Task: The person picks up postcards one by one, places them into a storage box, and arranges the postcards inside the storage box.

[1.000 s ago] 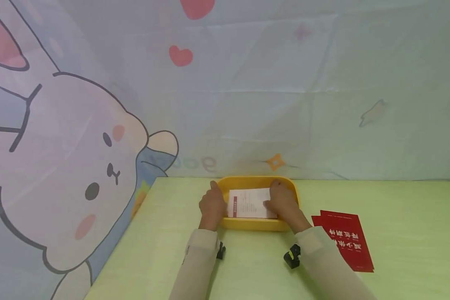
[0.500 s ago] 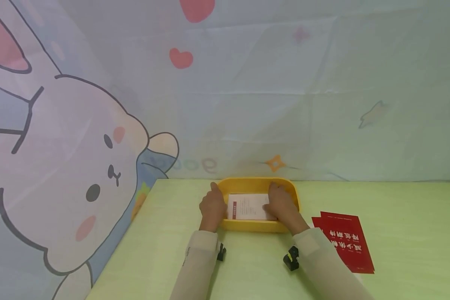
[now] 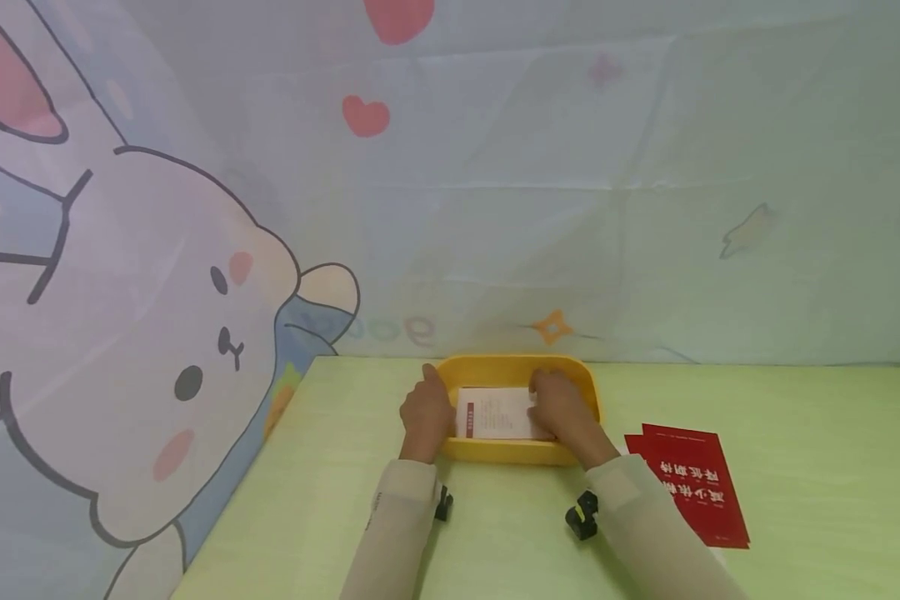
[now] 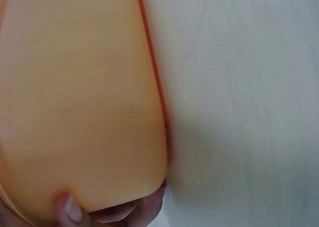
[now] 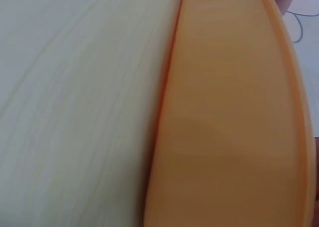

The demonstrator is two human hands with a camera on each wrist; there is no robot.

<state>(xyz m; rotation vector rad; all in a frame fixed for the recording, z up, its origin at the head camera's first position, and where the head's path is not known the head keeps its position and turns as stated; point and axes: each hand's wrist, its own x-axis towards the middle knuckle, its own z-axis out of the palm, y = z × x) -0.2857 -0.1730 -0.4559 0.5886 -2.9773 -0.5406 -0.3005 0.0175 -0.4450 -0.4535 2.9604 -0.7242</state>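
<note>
A shallow yellow plastic tray (image 3: 506, 452) stands on the table near its far edge. At its left end my left hand (image 3: 427, 412) grips the wall; the left wrist view shows the thumb (image 4: 73, 209) pressed on the tray's outside, other fingers curled at its corner. Inside lies a stack of white printed cards (image 3: 498, 414) with a red strip. My right hand (image 3: 562, 408) reaches into the tray's right end and pinches the stack's right edge, thumb on top; its other fingertips are mostly hidden. The right wrist view shows mainly the tray's outer side (image 5: 224, 112).
Red cards (image 3: 693, 487) with white characters lie overlapped on the table to the right, partly behind the right sleeve (image 3: 652, 517). A pale green cover (image 3: 510, 533) spans the table. Behind it hangs a backdrop (image 3: 510, 208) with a cartoon rabbit.
The white cards have dropped slightly and now lie lower in the tray. My right fingertips have drawn in a little to the left and nearer. The left hand stays on the tray's end.
</note>
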